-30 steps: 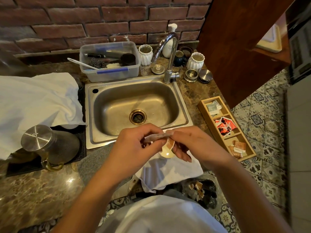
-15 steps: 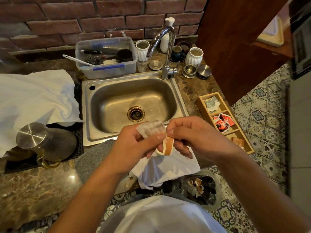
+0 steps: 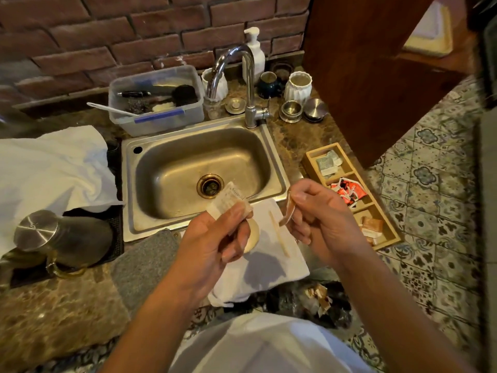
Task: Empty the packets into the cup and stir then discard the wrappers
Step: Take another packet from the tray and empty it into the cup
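Pinched packet [image 3: 229, 200] in left hand [image 3: 215, 238], torn strip [image 3: 289, 211] now apart in right hand [image 3: 317, 214]

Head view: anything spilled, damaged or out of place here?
Nothing spilled. The packet in the left hand is torn open, its strip pinched in the right hand; expected. The stir stick lies on the white cloth.

The print on the packet [image 3: 230, 199] is too blurred to read.
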